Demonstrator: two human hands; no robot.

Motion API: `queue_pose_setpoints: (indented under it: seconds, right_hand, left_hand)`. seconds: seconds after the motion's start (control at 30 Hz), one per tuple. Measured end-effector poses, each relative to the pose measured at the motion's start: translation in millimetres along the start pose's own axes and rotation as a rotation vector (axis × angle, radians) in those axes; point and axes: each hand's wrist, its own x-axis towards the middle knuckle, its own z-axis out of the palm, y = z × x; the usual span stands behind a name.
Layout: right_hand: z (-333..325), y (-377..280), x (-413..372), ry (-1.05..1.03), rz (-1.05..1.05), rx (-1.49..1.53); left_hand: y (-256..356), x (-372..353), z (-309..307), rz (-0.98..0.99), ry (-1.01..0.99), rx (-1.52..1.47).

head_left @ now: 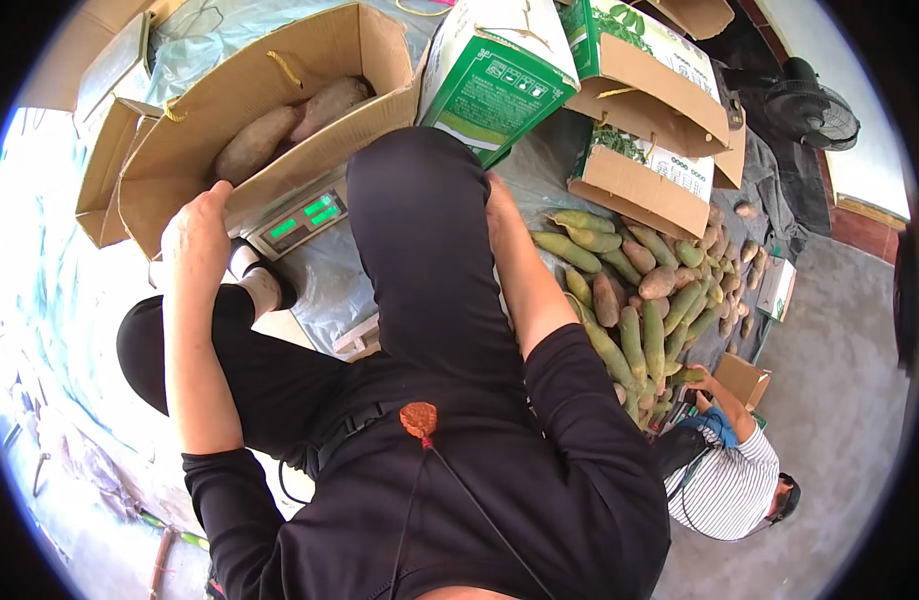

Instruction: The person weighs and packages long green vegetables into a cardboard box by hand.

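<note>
My left hand [197, 238] is at the near left side of an open cardboard box [324, 143], its fingertips at the box's rim. Inside the box lie large brown tubers [257, 143]. The box sits on a scale [301, 222] with lit green displays. My right hand [496, 205] is beside my right knee, close to a green and white carton [499, 85]; its fingers are mostly hidden behind the knee, so what it touches cannot be made out.
At the right lies a pile of green radishes [631, 340] and brown tubers [659, 283]. Cardboard cartons [644, 190] stand behind it, near a black fan [811, 108]. A person in a striped shirt [724, 490] sits at the lower right, one hand at the pile.
</note>
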Motion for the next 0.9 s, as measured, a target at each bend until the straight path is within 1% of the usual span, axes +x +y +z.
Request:
queue_pose_setpoints:
  seconds: [0.03, 0.07, 0.13, 0.17, 0.2, 0.27, 0.3, 0.37, 0.4, 0.47, 0.5, 0.53, 0.6, 0.63, 0.67, 0.73, 0.77, 0.87, 0.9]
  right_hand:
    - [-1, 4, 13, -0.068, -0.066, 0.077]
    - [-10, 4, 21, -0.070, -0.067, 0.075]
    - [-2, -21, 0, -0.068, -0.110, 0.344]
    - [1, -33, -7, -0.085, -0.164, 0.453]
    - [0, -44, -8, -0.088, -0.166, 0.448]
    - [-8, -66, -9, -0.069, -0.406, 0.508]
    - [-10, -78, -9, -0.075, -0.410, 0.507]
    - [-11, -97, -10, -0.191, -0.524, 0.437]
    - [-4, -103, -12, -0.199, -0.527, 0.435]
    - [11, -112, -16, 0.094, -0.691, -0.124]
    - [19, -114, -18, 0.204, -0.689, -0.199]
    - [21, -116, -14, 0.198, -0.694, -0.196]
    - [20, -118, -5, 0.570, -0.839, -0.714]
    - [16, -120, 0, 0.765, -0.895, -0.976]
    - [14, -124, 7, 0.769, -0.902, -0.973]
    - [23, -133, 5, 0.783, -1.310, -0.925]
    - [25, -143, 4, 0.573, -1.272, -0.671]
    - [42, -179, -25, 0.598, -1.221, -0.744]
    - [46, -189, -30, 0.586, -1.305, -0.729]
  left_hand:
    - [0, 1, 0, -0.002, 0.006, 0.000]
    - [-1, 0, 1, 0.009, 0.010, 0.007]
    - [-1, 1, 1, 0.016, 0.020, 0.012]
    - [-1, 1, 0, 0.014, 0.007, 0.018]
    - [-1, 1, 0, 0.013, -0.007, 0.022]
    - [-1, 1, 0, 0.012, -0.007, 0.024]
    - [-1, 1, 0, 0.013, -0.008, 0.029]
    - [-1, 1, 0, 0.019, 0.006, 0.021]
    - [-1, 0, 0, 0.026, 0.014, 0.014]
    - [0, 0, -1, 0.019, 0.008, 0.010]
    - [0, 1, -2, 0.015, -0.003, 0.007]
    - [0, 1, -3, 0.012, 0.004, 0.010]
    - [1, 0, -3, 0.025, 0.020, -0.012]
    - [1, 1, -4, 0.015, -0.004, 0.004]
    - [0, 2, -3, 0.019, 0.002, 0.002]
    - [-1, 2, -1, 0.004, -0.009, 0.013]
    - [-1, 3, -1, 0.007, -0.008, 0.012]
    - [0, 2, -2, 0.017, -0.005, 0.010]
    - [-1, 2, -1, 0.017, 0.003, 0.008]
